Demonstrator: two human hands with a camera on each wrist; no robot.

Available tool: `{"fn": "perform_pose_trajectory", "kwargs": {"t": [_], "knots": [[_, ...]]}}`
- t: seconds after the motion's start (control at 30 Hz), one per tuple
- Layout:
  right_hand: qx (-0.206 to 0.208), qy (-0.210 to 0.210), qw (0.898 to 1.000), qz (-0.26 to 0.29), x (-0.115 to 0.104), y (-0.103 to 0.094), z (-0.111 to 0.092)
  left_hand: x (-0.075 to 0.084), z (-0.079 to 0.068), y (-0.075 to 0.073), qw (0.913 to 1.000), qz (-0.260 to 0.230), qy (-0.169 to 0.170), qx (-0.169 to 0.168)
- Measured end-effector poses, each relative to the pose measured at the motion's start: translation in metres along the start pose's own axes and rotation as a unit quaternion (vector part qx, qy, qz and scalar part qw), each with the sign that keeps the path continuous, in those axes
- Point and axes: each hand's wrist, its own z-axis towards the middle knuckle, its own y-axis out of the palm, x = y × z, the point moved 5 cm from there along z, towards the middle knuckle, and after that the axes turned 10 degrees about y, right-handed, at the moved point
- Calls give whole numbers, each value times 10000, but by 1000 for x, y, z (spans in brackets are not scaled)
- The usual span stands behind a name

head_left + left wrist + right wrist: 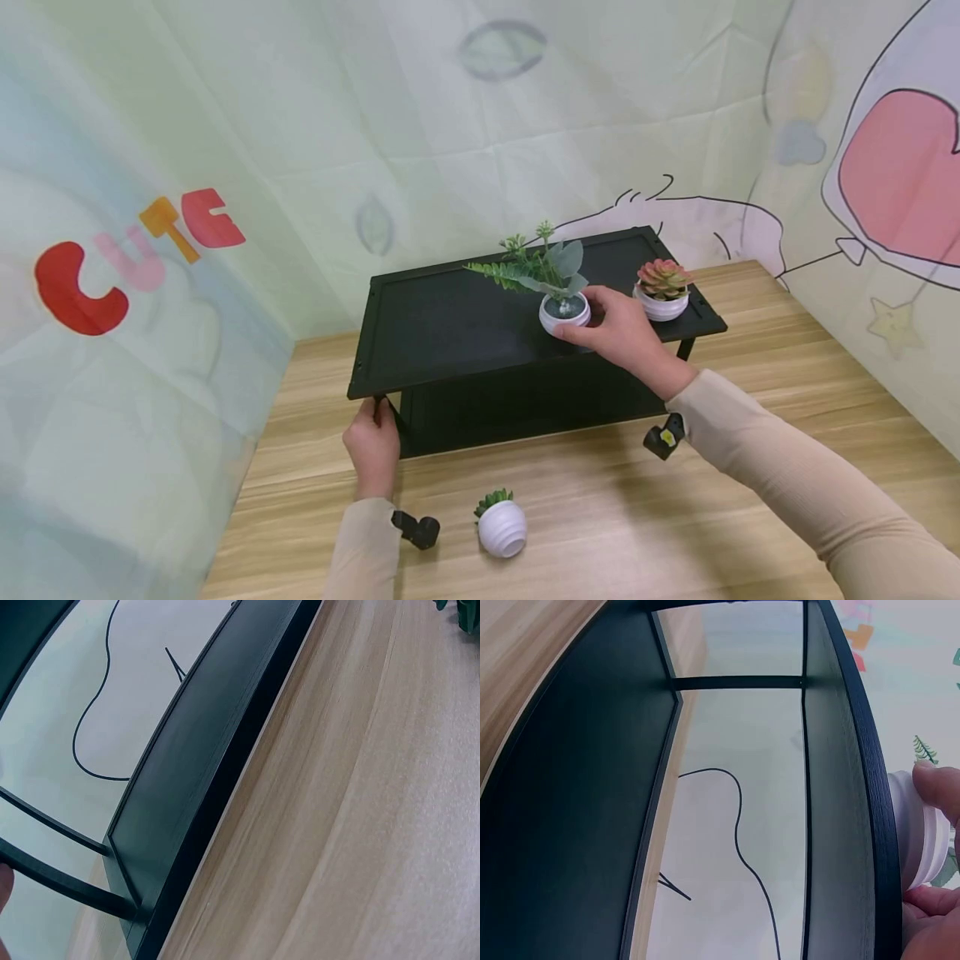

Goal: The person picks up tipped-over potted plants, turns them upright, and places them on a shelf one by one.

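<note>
A black two-tier shelf point(442, 325) stands on the wooden table. Thumb and fingers of my right hand point(626, 333) grip a small white pot point(551, 315) holding a leafy artificial plant point(562, 265), at the front of the top board. The right wrist view shows this white pot point(911, 825) at the board's edge. My left hand point(372, 442) holds the shelf's front left leg, just under the top board; in the left wrist view only a bit of finger shows against that leg point(60, 881).
A white pot with a pinkish-red succulent point(662, 296) stands at the top board's right end. Another white pot point(502, 529) with a green succulent lies tipped over on the table point(585, 508) in front of the shelf. A printed cloth backdrop point(337, 125) rises behind and at both sides.
</note>
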Motion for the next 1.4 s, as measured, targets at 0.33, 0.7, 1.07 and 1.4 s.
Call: {"fn": "perform_pose_trajectory", "kwargs": {"t": [0.33, 0.7, 1.07, 1.4], "knots": [[-1, -8, 10000, -43, -1, 1, -1, -1, -1, 1, 10000, 7, -28, -3], [224, 207, 9992, 240, -4, -9, -16, -2, 0, 2, 10000, 31, 18, -8], [470, 228, 9979, 380, -13, -14, -49, -2, -1, 1, 9999, 78, 117, 72], [-116, 313, 9963, 789, -19, 2, -72, -1, 0, 2, 9999, 16, 82, 63]]}}
